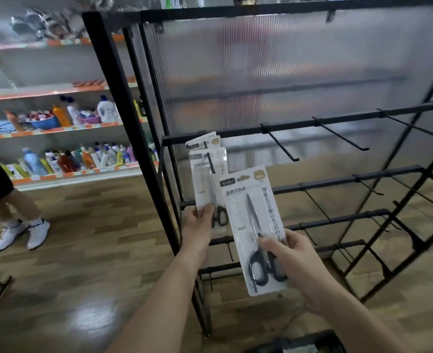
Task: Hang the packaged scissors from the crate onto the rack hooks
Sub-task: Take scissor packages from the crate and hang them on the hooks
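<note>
2 hands work at the black rack [297, 126]. The left hand [197, 225] pinches the lower edge of a hung scissors pack [206, 182], which sits on the leftmost hook [211, 163] of the upper bar. More packs [202, 143] are behind it on the same hook. The right hand [294, 261] grasps a second scissors pack [251, 220] by its lower part, thumb across the black handles. This pack is tilted, held in the air and overlapping the hung one's right edge. A dark crate [312, 341] shows at the bottom edge. Store shelves [57, 91] with bottles [82, 159] stand at left.
</note>
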`<action>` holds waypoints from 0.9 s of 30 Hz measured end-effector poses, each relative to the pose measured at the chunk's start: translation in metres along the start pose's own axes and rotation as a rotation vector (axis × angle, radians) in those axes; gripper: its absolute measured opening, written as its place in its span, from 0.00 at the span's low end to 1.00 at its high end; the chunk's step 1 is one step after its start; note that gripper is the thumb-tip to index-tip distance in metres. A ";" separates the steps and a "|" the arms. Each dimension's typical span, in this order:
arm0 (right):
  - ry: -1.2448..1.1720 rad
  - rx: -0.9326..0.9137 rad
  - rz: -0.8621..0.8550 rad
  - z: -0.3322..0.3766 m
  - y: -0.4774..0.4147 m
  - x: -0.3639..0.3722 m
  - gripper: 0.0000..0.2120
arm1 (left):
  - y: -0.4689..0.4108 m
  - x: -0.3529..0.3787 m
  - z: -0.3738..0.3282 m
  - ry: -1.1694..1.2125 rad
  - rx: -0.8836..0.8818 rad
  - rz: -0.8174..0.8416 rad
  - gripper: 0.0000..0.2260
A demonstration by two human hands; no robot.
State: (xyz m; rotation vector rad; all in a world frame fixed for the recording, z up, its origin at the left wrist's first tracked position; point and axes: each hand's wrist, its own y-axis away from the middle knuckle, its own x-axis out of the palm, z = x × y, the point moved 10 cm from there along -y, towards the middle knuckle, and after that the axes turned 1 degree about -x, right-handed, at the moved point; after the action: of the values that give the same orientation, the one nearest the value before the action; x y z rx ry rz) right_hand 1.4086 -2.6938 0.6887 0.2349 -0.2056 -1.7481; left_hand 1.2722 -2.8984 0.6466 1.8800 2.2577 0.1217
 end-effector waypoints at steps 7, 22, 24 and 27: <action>0.025 -0.082 -0.009 0.015 -0.012 0.029 0.07 | -0.049 0.014 -0.007 0.036 -0.086 -0.019 0.06; 0.074 0.040 -0.091 -0.002 -0.040 0.059 0.12 | -0.015 -0.012 -0.002 -0.037 -0.046 0.121 0.11; 0.096 0.053 -0.101 0.003 -0.052 0.062 0.13 | -0.003 -0.021 -0.005 -0.060 0.019 0.122 0.14; 0.132 0.049 -0.112 0.015 -0.077 0.070 0.14 | 0.005 -0.028 -0.011 -0.075 0.099 0.124 0.15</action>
State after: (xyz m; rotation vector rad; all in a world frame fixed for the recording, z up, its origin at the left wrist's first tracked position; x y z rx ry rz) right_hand 1.3192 -2.7479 0.6801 0.4033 -0.1416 -1.8319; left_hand 1.2798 -2.9241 0.6612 2.0382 2.1350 -0.0420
